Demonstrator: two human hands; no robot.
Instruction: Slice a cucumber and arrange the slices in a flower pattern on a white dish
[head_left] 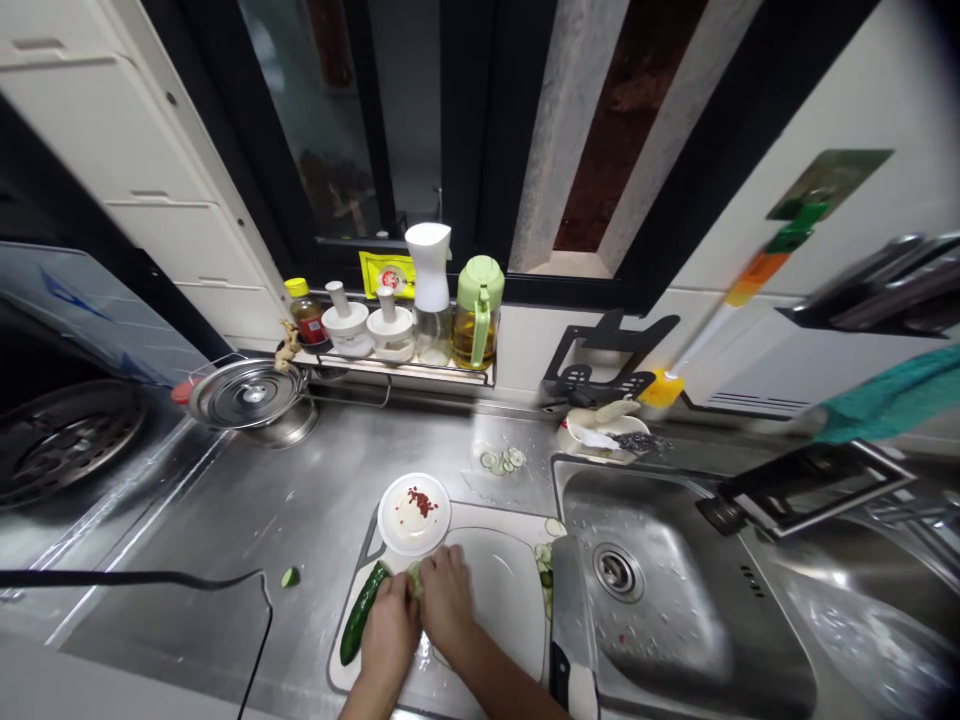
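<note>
My left hand (391, 618) and my right hand (448, 595) are together over the left part of the white cutting board (341, 672). Between their closed fingertips shows a small clump of pale green cucumber slices (415, 578), mostly covered by the fingers. Left of my left hand a dark green cucumber (363, 612) lies on the board. Under and beside my right hand is a white oval plate (506, 590). A small white dish (412, 537) with chopped red bits stands just beyond my hands. More cucumber slices (545, 562) lie along the board's right edge, next to the kitchen knife (571, 600).
A cucumber end (290, 577) lies on the steel counter (202, 530), and several thin slices (502, 460) lie behind the board. The sink (660, 590) is at right. At the back are a lidded pot (251, 392) and a rack (390, 368) with an oil jug (477, 312) and seasoning jars.
</note>
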